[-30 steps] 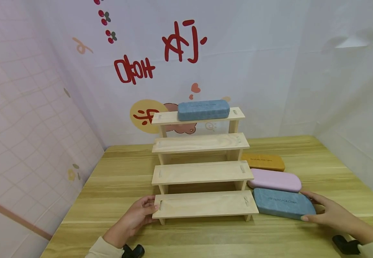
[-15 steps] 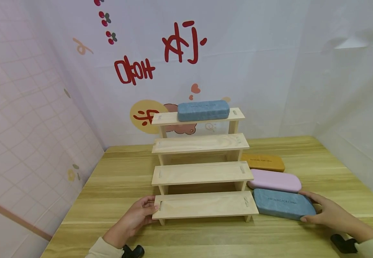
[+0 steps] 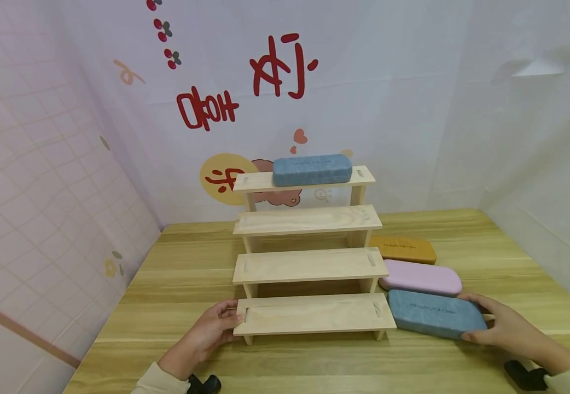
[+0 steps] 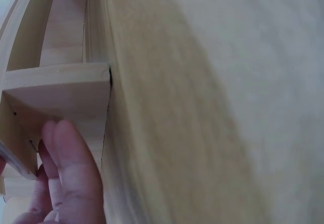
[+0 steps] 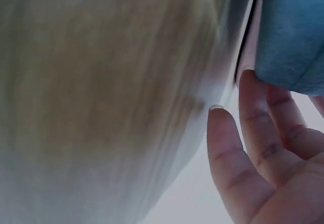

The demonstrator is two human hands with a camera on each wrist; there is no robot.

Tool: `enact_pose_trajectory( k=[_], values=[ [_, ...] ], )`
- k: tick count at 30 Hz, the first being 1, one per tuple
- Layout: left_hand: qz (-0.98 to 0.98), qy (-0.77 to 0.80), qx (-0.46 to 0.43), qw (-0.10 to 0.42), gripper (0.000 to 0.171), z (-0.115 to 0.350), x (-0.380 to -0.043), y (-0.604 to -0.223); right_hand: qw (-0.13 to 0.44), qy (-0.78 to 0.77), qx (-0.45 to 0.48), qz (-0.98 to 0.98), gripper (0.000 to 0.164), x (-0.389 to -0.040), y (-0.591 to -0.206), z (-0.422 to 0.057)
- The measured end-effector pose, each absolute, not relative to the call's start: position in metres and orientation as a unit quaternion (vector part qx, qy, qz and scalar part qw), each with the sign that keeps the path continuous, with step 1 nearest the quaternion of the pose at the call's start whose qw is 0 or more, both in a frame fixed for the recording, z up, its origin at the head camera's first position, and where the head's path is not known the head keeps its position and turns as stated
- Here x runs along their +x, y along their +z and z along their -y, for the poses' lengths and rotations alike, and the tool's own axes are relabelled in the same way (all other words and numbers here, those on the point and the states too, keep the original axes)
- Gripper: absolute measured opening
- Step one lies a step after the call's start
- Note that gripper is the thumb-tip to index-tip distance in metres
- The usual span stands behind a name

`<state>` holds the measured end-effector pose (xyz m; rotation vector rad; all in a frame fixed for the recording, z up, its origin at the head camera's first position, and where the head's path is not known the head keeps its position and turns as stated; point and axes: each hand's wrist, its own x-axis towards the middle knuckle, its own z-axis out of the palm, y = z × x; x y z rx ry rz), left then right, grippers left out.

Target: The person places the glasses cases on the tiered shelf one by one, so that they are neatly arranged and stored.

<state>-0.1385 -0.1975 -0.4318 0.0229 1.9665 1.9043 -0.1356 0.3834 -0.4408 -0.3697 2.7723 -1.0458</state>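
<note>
A pale wooden stepped rack (image 3: 314, 314) stands mid-table in the head view. My left hand (image 3: 216, 328) holds the left end of its lowest shelf, thumb on top; the left wrist view shows fingers (image 4: 71, 153) under that shelf. To the right of the rack, a blue glasses case (image 3: 435, 313) with printed lettering has its right end pinched by my right hand (image 3: 499, 327), thumb on the near side. In the right wrist view some fingers touch the blue case (image 5: 293, 37) from below. A second blue glasses case (image 3: 312, 171) sits on the top shelf.
Behind the gripped case lie a pink glasses case (image 3: 422, 276) and an orange glasses case (image 3: 405, 250), partly hidden by the rack's right side. A printed white curtain (image 3: 388, 109) hangs behind the wooden table (image 3: 191, 257).
The right end of the held blue case has shifted slightly to the right with my right hand. The head view has tilted a little. My left hand stays on the rack.
</note>
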Motion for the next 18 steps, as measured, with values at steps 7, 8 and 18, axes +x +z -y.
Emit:
enact_pose_trajectory(
  k=[7,8,18],
  values=[
    [-0.708,0.680,0.007,0.194,0.059,0.196,-0.138,-0.432,0.057,-0.329,-0.107,-0.936,0.071,-0.131,-0.439,-0.386],
    [-0.707,0.680,0.008,0.194,0.059,0.196,-0.138,-0.432,0.054,-0.327,-0.105,-0.938,0.072,-0.130,-0.438,-0.386],
    [-0.707,0.679,0.004,0.196,0.060,0.196,-0.138,-0.431,0.003,-0.325,-0.096,-0.941,0.070,-0.126,-0.427,-0.391]
  ],
)
